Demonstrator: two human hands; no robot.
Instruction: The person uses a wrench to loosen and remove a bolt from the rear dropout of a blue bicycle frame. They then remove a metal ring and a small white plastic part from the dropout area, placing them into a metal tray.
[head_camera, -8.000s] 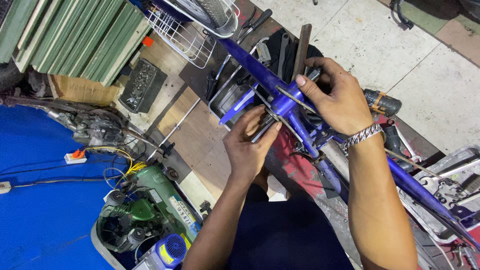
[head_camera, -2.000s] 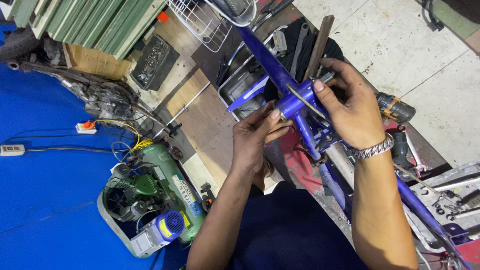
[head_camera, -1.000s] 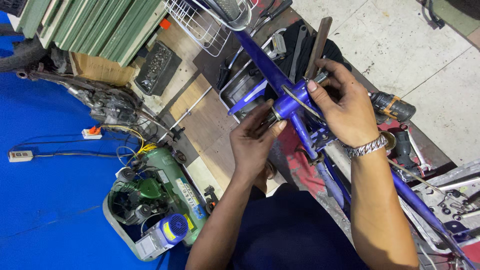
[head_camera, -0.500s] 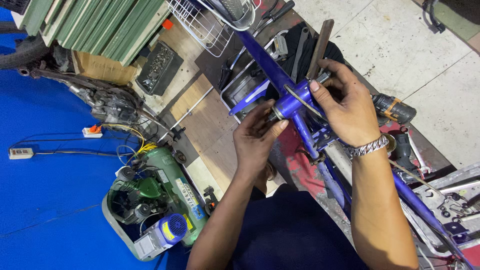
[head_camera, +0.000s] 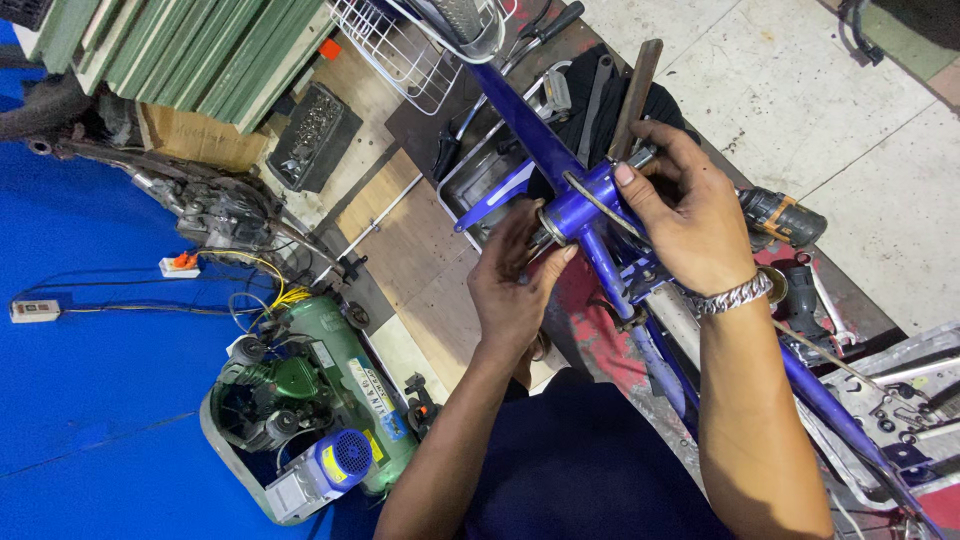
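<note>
At the middle of the view, both hands meet on the short cross tube of the blue bicycle frame, the bottom bracket shell, where the frame's tubes come together. That shell's long axis runs from lower left to upper right in the head view, across the line of the long blue tube that climbs toward the white wire basket at the top.

The left hand comes up from below and sits at the shell's left end; its grip is closed, fingertips pinched around a small metal part at the mouth of the shell, though what that part is I cannot tell. The right hand, with a metal bracelet at the wrist, lies over the opposite, upper-right end. Its fingers are curled shut around something there, and its thumb presses down on a thin metal rod lying across the top of the shell. A flat rusty bar stands up just behind those fingers; whether the hand holds it or it merely leans there is hidden.

So the two hands face each other along the shell's axis, left hand nearer its open left end, right hand covering the far end.

Off to the right, near the wrist, a cordless drill lies on the surface. Lower left, well apart from the hands, a green air compressor stands on the blue floor.
</note>
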